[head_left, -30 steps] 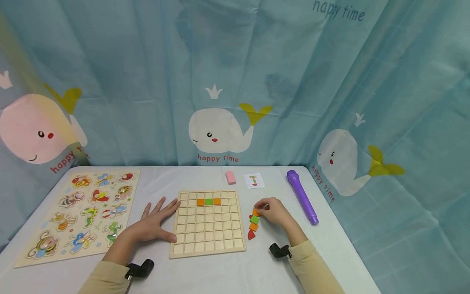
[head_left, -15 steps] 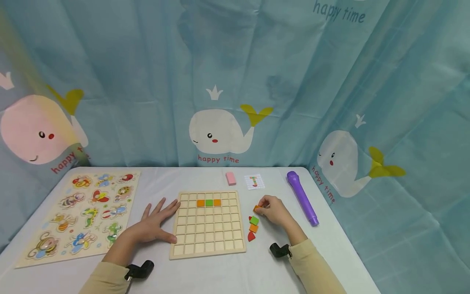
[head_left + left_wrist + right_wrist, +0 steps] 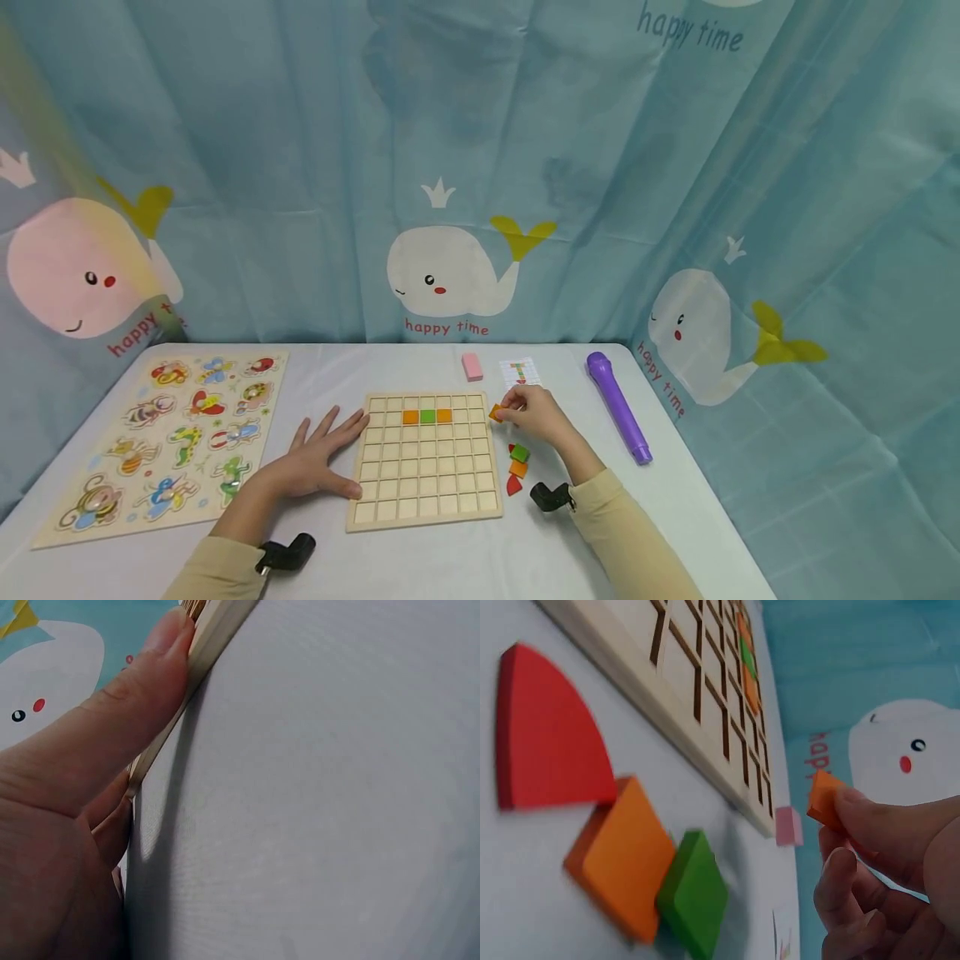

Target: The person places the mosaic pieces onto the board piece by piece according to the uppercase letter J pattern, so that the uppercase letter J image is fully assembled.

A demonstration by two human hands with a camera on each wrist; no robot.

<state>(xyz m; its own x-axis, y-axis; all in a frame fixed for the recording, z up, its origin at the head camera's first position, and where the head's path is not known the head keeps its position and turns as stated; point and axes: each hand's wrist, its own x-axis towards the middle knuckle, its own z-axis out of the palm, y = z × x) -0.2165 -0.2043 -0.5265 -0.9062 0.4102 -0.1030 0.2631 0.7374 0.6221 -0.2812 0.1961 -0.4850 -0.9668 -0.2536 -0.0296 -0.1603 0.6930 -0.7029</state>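
My right hand (image 3: 534, 414) pinches an orange square tile (image 3: 827, 799) between thumb and fingers, just off the right edge of the wooden grid board (image 3: 427, 479). In the board's second row from the back lie an orange tile (image 3: 410, 417), a green tile (image 3: 427, 416) and another orange tile (image 3: 445, 415), side by side. My left hand (image 3: 315, 465) spreads its fingers along the board's left edge, with the thumb (image 3: 127, 712) touching the rim. Right of the board lie a loose green tile (image 3: 694, 894), a loose orange tile (image 3: 626, 862) and a red quarter-round piece (image 3: 551, 735).
A pink block (image 3: 472, 367) and a patterned card (image 3: 520, 372) lie behind the board; the right hand partly covers the card. A purple toy microphone (image 3: 619, 408) is on the right. An insect puzzle board (image 3: 112, 400) takes up the left side. Behind hangs a curtain (image 3: 300, 250).
The right hand has lifted an orange tile from the far end of the loose pieces and carried it left to the board's edge. The left hand stays in place.
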